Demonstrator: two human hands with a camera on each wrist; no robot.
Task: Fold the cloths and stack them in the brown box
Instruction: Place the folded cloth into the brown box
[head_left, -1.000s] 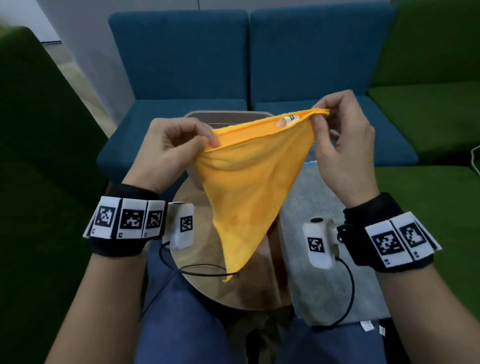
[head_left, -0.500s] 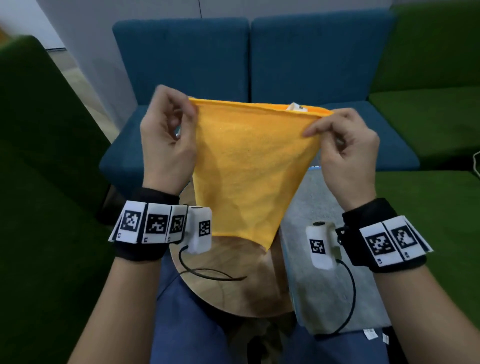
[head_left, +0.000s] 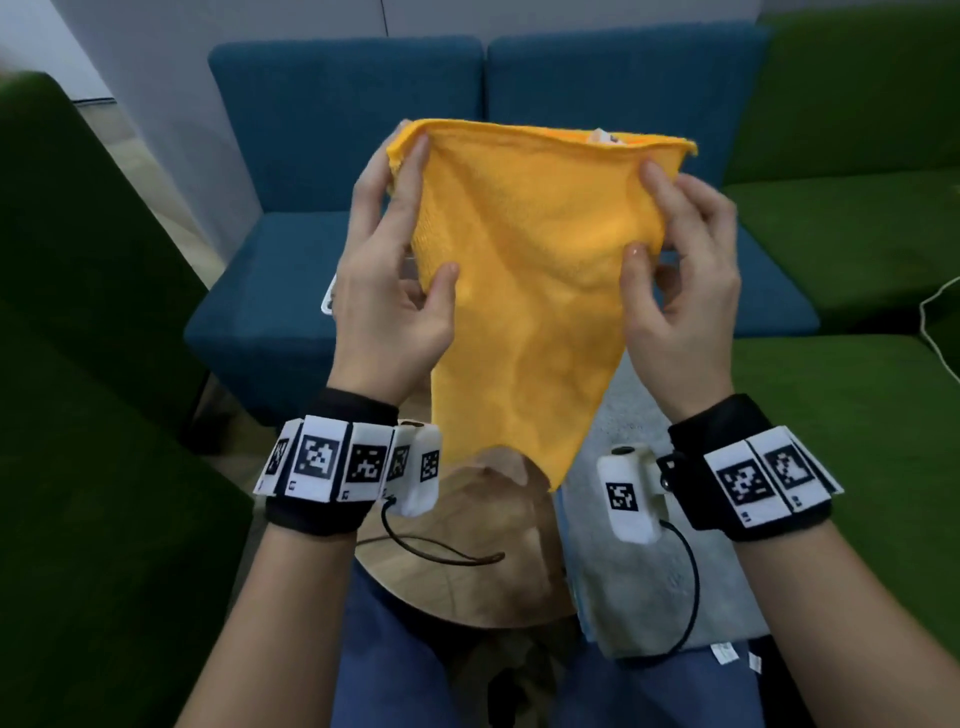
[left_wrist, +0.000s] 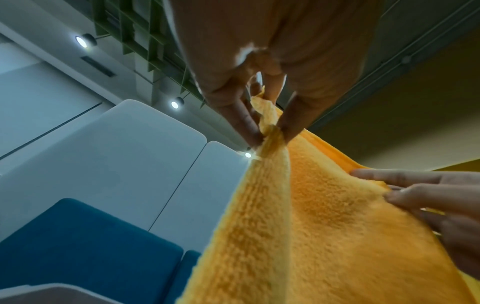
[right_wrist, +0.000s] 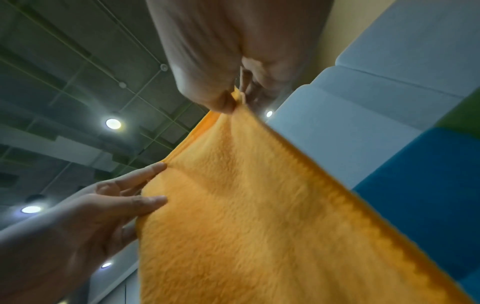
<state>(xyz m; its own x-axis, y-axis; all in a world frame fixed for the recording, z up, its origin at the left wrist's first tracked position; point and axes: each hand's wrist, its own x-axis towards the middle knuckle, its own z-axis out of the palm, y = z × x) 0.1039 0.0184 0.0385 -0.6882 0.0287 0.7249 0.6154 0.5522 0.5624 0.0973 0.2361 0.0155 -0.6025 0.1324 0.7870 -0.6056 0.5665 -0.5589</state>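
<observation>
I hold an orange cloth (head_left: 524, 291) up in the air over a round wooden table (head_left: 467, 587). Its top edge is stretched level and the rest hangs to a point above the table. My left hand (head_left: 431, 208) pinches the cloth's upper left corner and side, with the thumb on the near face. My right hand (head_left: 644, 213) pinches the upper right side the same way. The left wrist view shows the fingers (left_wrist: 249, 127) clamping the bunched corner, and the right wrist view shows the thumb (right_wrist: 221, 102) doing the same. The brown box is hidden behind the cloth.
A grey cloth (head_left: 649, 587) lies flat on the right of the table, over its edge. A blue sofa (head_left: 332, 130) stands behind, with green seats (head_left: 857, 218) at right and left. A pale corner (head_left: 328, 296) shows left of my left hand.
Both hands have risen and moved further apart, lifting the orange cloth higher and stretching its top edge. The fingers now lie along the cloth's sides.
</observation>
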